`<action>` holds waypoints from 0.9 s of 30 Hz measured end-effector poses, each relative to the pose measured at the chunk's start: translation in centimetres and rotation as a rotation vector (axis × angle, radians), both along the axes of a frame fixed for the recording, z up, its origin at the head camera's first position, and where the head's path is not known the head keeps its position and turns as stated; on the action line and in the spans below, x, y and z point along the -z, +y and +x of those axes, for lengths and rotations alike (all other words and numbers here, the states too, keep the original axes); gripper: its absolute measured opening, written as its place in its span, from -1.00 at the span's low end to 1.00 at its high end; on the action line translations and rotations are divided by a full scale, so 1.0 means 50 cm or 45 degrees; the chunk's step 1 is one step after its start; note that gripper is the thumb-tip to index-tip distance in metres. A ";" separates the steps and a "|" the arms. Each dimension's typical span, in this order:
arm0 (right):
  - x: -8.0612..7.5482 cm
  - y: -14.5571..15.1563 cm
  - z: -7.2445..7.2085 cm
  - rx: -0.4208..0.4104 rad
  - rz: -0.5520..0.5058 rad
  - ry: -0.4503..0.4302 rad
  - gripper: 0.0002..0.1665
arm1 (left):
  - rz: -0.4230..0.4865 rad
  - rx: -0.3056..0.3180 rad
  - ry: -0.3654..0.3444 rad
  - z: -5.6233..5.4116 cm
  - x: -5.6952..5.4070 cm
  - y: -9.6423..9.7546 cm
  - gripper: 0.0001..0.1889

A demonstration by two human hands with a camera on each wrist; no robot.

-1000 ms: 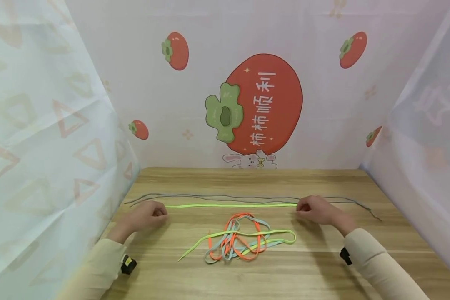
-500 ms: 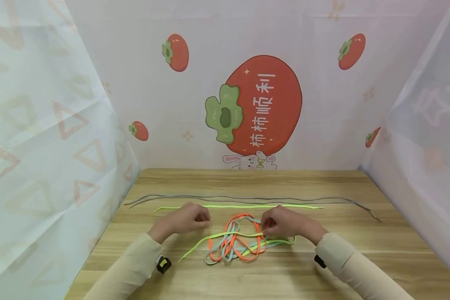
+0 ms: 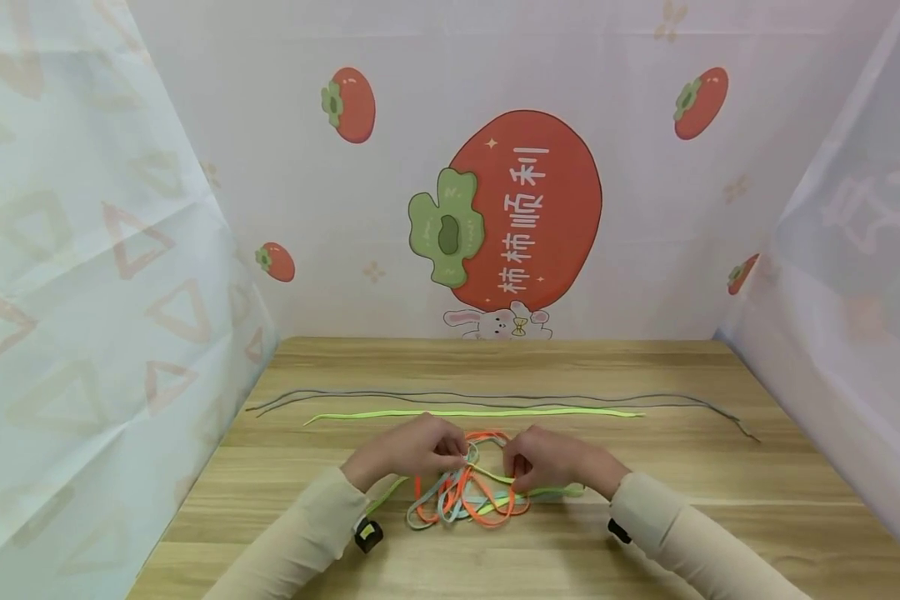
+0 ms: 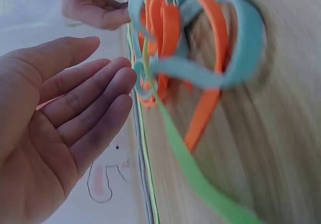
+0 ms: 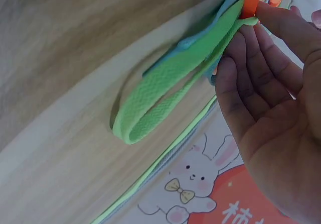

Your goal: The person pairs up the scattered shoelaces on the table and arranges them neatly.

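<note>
My left hand [image 3: 420,447] reaches over the tangled pile of laces, fingertips right at a yellow-green shoelace [image 4: 183,158]. In the left wrist view its thumb stands apart from the extended fingers, with nothing between them. My right hand [image 5: 273,88] pinches the same yellow-green lace between thumb and fingers, near a folded loop that trails on the table. Under the hands lie an orange shoelace [image 4: 219,28] and a light blue shoelace [image 4: 251,38], looped through each other. Parts of the pile are hidden behind both hands.
Behind the pile, another yellow-green shoelace [image 3: 495,413] lies stretched straight across the wooden table [image 3: 465,567]. Beyond it run thin grey laces [image 3: 390,392]. A printed cloth [image 3: 615,50] hangs at the back, with cloth walls on both sides.
Both hands have left the ends of the straight yellow-green lace and come inward and nearer to the pile. The right hand now pinches the pile's yellow-green lace.
</note>
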State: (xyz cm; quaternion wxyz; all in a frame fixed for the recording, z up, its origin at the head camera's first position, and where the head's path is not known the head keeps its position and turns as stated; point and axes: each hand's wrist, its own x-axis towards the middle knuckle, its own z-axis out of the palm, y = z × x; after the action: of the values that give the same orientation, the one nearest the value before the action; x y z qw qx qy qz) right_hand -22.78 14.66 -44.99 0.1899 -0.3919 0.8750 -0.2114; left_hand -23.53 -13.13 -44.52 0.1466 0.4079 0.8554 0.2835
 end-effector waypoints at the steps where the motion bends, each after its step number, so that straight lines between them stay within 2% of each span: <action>1: 0.000 -0.003 0.003 -0.001 0.001 -0.022 -0.87 | -0.002 0.009 -0.011 0.002 0.000 0.005 -0.89; 8: -0.010 -0.026 0.027 -0.067 -0.019 -0.181 -0.88 | 0.004 0.140 -0.080 0.019 0.007 0.034 -0.85; 13: -0.030 -0.039 0.033 -0.155 -0.092 -0.214 -0.88 | 0.074 0.227 -0.191 0.027 0.016 0.045 -0.85; 18: -0.060 -0.041 0.032 -0.194 -0.167 -0.226 -0.89 | 0.181 0.287 -0.320 0.020 0.017 0.041 -0.81; 21: -0.078 -0.040 0.029 -0.218 -0.211 -0.193 -0.87 | 0.245 0.310 -0.411 0.015 0.014 0.042 -0.82; 27: -0.095 -0.039 0.027 -0.230 -0.260 -0.159 -0.91 | 0.322 0.288 -0.494 0.014 0.013 0.041 -0.79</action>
State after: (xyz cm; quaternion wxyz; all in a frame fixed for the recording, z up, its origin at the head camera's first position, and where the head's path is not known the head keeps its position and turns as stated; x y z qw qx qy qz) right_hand -21.46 12.69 -40.22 0.2213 -0.4722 0.7968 -0.3052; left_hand -22.84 -11.07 -45.17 0.2866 0.4539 0.7180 0.4432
